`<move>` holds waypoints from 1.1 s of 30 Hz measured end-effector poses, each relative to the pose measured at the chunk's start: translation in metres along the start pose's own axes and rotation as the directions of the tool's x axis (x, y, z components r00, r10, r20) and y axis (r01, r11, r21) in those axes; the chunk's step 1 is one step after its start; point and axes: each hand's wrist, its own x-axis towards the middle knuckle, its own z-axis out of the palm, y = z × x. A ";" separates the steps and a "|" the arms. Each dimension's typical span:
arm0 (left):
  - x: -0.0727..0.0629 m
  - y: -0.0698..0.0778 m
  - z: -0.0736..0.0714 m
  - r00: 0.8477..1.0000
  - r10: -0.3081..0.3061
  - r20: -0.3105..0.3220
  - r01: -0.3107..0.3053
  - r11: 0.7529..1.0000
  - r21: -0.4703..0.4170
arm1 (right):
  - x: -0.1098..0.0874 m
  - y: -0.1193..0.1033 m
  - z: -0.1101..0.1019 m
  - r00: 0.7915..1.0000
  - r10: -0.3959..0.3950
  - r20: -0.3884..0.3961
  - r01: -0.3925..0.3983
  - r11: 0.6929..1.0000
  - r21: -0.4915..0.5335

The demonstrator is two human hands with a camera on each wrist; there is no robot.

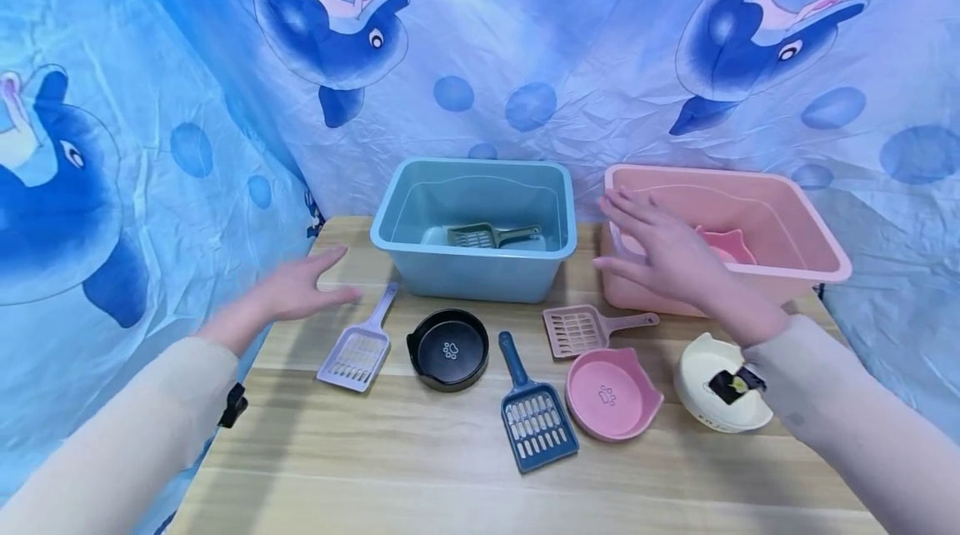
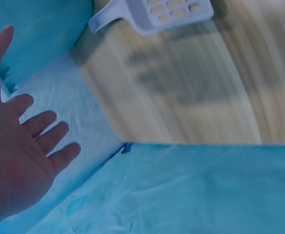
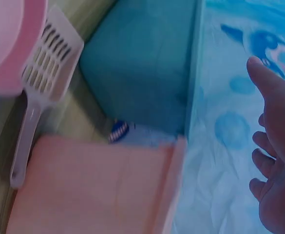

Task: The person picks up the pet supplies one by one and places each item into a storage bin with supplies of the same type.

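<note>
My left hand (image 1: 303, 285) hovers with nothing in it, above and left of a lavender litter scoop (image 1: 358, 356). In the left wrist view that hand (image 2: 23, 161) has its fingers spread, and part of the scoop (image 2: 147, 14) shows at the top. The right hand (image 1: 663, 247) is raised over the front left of a pink bin (image 1: 645, 293), covering part of it, and holds nothing. A pink cat-eared piece (image 1: 731, 246) lies in that bin. To its left, a blue bin (image 1: 472, 272) contains a dark green litter scoop (image 1: 480, 235).
On the wooden table (image 1: 375, 468) sit a black bowl (image 1: 450, 368), a navy scoop (image 1: 536, 418), a dusty-pink scoop (image 1: 577, 331), a pink cat-eared bowl (image 1: 611, 402) and a cream bowl (image 1: 701, 377), partly behind the right forearm. A dolphin-print curtain (image 1: 495, 35) borders the back and sides.
</note>
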 end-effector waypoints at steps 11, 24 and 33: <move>0.024 -0.002 0.032 0.996 0.005 0.092 0.015 0.976 -0.215 | 0.029 -0.022 0.039 0.991 0.008 0.134 -0.012 1.000 0.026; 0.046 -0.010 0.071 0.990 -0.059 0.126 0.118 0.839 -0.531 | 0.028 -0.028 0.065 0.984 0.019 0.179 -0.035 0.996 0.086; 0.052 -0.010 0.086 0.974 -0.180 0.136 0.225 0.742 -0.632 | 0.026 -0.028 0.071 0.984 0.021 0.177 -0.036 0.996 0.082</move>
